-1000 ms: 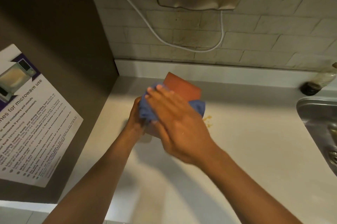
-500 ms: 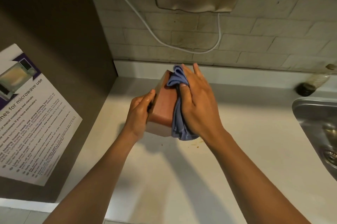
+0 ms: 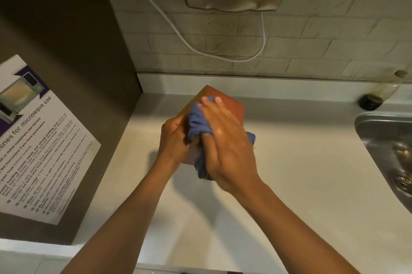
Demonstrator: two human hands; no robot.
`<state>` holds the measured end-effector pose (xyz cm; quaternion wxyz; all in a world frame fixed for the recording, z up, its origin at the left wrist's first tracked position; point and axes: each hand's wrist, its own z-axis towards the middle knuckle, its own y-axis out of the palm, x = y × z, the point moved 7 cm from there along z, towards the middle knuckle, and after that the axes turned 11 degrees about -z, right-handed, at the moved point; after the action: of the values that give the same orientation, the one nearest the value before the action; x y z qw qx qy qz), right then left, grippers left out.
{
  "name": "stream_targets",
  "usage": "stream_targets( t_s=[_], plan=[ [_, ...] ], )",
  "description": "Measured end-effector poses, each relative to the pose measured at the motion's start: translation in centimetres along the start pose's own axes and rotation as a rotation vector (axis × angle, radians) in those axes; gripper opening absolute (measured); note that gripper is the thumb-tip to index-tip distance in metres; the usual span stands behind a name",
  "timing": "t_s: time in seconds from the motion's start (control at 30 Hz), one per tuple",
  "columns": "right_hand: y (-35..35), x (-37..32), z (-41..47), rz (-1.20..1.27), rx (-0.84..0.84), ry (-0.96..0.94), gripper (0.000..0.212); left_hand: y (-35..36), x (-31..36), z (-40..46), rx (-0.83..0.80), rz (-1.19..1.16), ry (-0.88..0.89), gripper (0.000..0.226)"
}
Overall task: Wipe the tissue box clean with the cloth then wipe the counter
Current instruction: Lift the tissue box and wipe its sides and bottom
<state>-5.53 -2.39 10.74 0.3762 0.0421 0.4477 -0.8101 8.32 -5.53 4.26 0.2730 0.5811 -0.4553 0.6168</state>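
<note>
The reddish-brown tissue box (image 3: pixel 229 104) is held tilted above the white counter (image 3: pixel 301 173), one corner pointing towards the wall. My left hand (image 3: pixel 172 140) grips its near left side. My right hand (image 3: pixel 225 140) presses a bunched blue cloth (image 3: pixel 197 123) flat against the box's upper face. Folds of the cloth hang below my right palm and stick out to the right. The near part of the box is hidden by both hands.
A steel sink (image 3: pixel 388 151) is set into the counter at the right, with a bottle (image 3: pixel 383 91) behind it by the wall. A dark cabinet side with a microwave-use poster (image 3: pixel 38 140) stands at the left. A white cable (image 3: pixel 189 41) hangs on the tiled wall.
The box has turned from standing on edge to a tilted pose. My right hand with the cloth has slid from the box's right side onto its upper face, nearer to me.
</note>
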Motion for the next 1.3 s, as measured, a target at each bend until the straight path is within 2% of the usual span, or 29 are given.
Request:
stream_targets(
  t_s=[0.03, 0.07, 0.1, 0.17, 0.3, 0.43, 0.53, 0.67, 0.77, 0.83, 0.9, 1.0, 1.1, 1.2, 1.3],
  plan=[
    [-0.5, 1.5, -0.1, 0.067, 0.039, 0.112, 0.050, 0.6, 0.8, 0.1, -0.086, -0.139, 0.032, 0.017],
    [-0.9, 2.9, -0.2, 0.114, 0.070, 0.225, 0.050, 1.2, 1.1, 0.0, -0.200, -0.244, 0.070, 0.023],
    [-1.2, 4.0, -0.4, 0.150, 0.089, 0.313, 0.051, 0.8, 1.4, -0.1, -0.209, -0.302, 0.089, 0.032],
    [-1.4, 4.3, -0.7, 0.193, 0.101, 0.364, 0.053, 0.6, 1.6, -0.2, -0.223, -0.341, 0.121, 0.040],
    [-1.5, 3.1, -1.5, 0.108, 0.096, 0.290, 0.051, 0.9, 1.5, -0.8, -0.221, -0.322, 0.135, 0.053],
    [-1.2, 0.6, -2.2, -0.024, 0.059, 0.098, 0.050, 0.8, 1.6, -1.0, -0.194, -0.290, 0.175, 0.033],
    [-1.2, -0.1, -0.8, -0.089, 0.000, 0.021, 0.051, 0.7, 1.5, -0.9, -0.181, -0.269, 0.172, 0.033],
    [-1.7, 1.6, 1.7, -0.030, -0.077, 0.104, 0.050, 0.7, 1.9, -0.5, -0.180, -0.312, 0.199, 0.035],
    [-2.0, 4.0, 2.3, 0.043, -0.049, 0.244, 0.050, 0.9, 1.4, -0.3, -0.177, -0.410, 0.169, 0.054],
    [-1.9, 4.7, 1.8, 0.033, -0.031, 0.288, 0.051, 0.6, 1.1, -0.4, -0.148, -0.407, 0.174, 0.051],
    [-1.7, 4.0, 0.7, -0.006, -0.010, 0.276, 0.053, 0.5, 0.8, -0.5, -0.118, -0.393, 0.187, 0.042],
    [-1.1, 0.7, -0.5, -0.036, 0.016, 0.148, 0.054, 0.6, 0.6, -1.1, -0.098, -0.368, 0.214, 0.028],
    [-0.6, -1.6, -0.3, 0.001, 0.003, 0.036, 0.055, 1.0, -0.1, -1.6, -0.083, -0.384, 0.182, 0.028],
    [-0.6, -0.5, 0.7, 0.006, -0.079, 0.065, 0.053, 1.0, 0.1, -1.4, -0.078, -0.335, 0.251, 0.029],
    [-1.0, 0.9, 1.1, 0.024, -0.094, 0.110, 0.052, 0.6, 1.1, -1.2, -0.064, -0.290, 0.333, 0.044]
  ],
)
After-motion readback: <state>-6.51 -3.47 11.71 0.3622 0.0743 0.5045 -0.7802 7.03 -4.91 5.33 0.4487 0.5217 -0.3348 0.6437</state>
